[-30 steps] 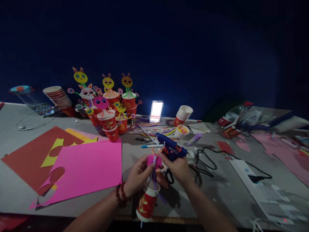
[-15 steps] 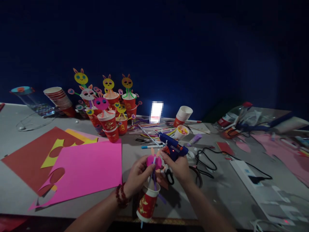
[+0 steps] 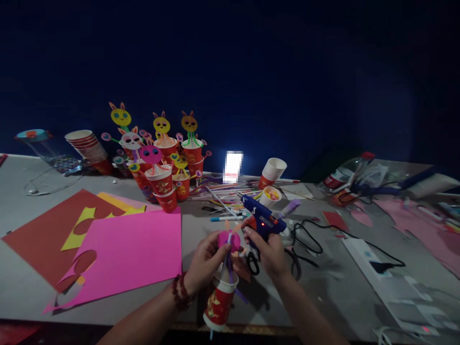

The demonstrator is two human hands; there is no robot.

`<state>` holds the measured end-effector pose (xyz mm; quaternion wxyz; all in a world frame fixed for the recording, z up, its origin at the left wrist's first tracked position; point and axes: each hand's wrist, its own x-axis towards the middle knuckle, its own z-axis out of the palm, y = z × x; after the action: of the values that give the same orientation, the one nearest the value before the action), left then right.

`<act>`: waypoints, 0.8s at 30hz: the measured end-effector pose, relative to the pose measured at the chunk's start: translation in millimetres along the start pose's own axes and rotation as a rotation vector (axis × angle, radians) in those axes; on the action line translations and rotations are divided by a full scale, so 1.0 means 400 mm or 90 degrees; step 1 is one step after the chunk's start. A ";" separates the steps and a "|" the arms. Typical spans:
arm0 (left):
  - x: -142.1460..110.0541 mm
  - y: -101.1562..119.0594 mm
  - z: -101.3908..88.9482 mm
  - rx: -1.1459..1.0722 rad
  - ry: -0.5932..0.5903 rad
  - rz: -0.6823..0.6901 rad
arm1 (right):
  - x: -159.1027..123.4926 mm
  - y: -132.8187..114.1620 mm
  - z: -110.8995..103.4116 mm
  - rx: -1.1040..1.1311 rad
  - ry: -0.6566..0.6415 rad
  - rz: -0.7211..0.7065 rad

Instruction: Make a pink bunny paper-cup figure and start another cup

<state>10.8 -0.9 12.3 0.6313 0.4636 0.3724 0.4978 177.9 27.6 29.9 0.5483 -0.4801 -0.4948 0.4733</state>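
Observation:
My left hand (image 3: 208, 256) pinches a pink paper rabbit head (image 3: 224, 238) with orange ears against the stems behind it. Those stems, one pale and others purple, run down into a red paper cup (image 3: 219, 303) with a gold print, tilted at the table's front edge. A thin pale stick end pokes out below the cup. A blue hot glue gun (image 3: 264, 218) with a lit red light is gripped in my right hand (image 3: 271, 251); its nozzle points up and left, apart from the rabbit head. Black-handled scissors (image 3: 253, 263) lie between my hands.
Finished rabbit cups (image 3: 161, 179) stand at the back left beside stacked cups (image 3: 88, 143). Pink card (image 3: 143, 249) covers the left. Pipe cleaners (image 3: 219, 191), a small cup of paper pieces (image 3: 270, 195) and a bottle (image 3: 347, 175) lie behind. A black cord (image 3: 312, 239) and power strip (image 3: 373, 266) are right.
My right hand has moved slightly right with the glue gun, away from the rabbit head. My left hand, the rabbit head and the cup have stayed nearly still.

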 end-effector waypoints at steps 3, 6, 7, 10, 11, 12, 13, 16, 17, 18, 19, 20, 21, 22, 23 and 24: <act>0.001 -0.002 -0.001 -0.010 0.006 -0.010 | 0.003 0.012 -0.026 0.038 0.012 -0.013; 0.002 -0.012 -0.003 -0.031 0.002 -0.021 | 0.000 0.013 -0.047 0.057 0.005 -0.002; 0.003 -0.014 -0.004 -0.039 -0.003 -0.024 | -0.003 0.013 -0.053 0.056 -0.001 0.001; 0.004 -0.015 -0.002 -0.071 -0.013 -0.031 | -0.020 0.011 -0.069 0.005 -0.029 0.002; 0.005 -0.012 -0.001 -0.082 -0.011 -0.031 | -0.028 0.011 -0.075 -0.029 -0.040 0.001; 0.005 -0.010 0.000 -0.091 -0.008 -0.032 | -0.039 0.011 -0.081 -0.068 -0.046 0.000; 0.006 -0.007 0.001 -0.097 -0.004 -0.031 | -0.051 0.012 -0.087 -0.106 -0.046 0.000; 0.006 -0.003 0.002 -0.099 -0.007 -0.021 | -0.094 0.018 -0.106 -0.193 -0.010 0.002; 0.006 -0.002 0.001 -0.099 -0.008 -0.016 | -0.107 0.021 -0.112 -0.212 0.001 0.003; 0.005 -0.002 0.001 -0.097 -0.009 -0.012 | -0.119 0.024 -0.118 -0.229 0.011 0.001; 0.005 -0.003 0.001 -0.095 -0.010 -0.009 | -0.129 0.027 -0.124 -0.246 0.023 -0.005; 0.004 -0.003 0.000 -0.092 -0.009 -0.008 | -0.135 0.031 -0.128 -0.266 0.038 -0.016; 0.004 -0.003 0.000 -0.088 -0.009 -0.007 | -0.139 0.034 -0.132 -0.286 0.052 -0.029; 0.004 -0.004 0.000 -0.083 -0.009 -0.006 | -0.140 0.037 -0.134 -0.304 0.061 -0.045; 0.003 -0.004 0.000 -0.078 -0.009 -0.006 | -0.139 0.039 -0.136 -0.318 0.058 -0.063; 0.004 -0.005 0.000 -0.072 -0.008 -0.005 | -0.136 0.042 -0.138 -0.328 0.050 -0.083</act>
<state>11.8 0.3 10.4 0.6609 0.4288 0.3415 0.5125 228.6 -28.1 5.6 0.4561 -0.5891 -0.6072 0.2762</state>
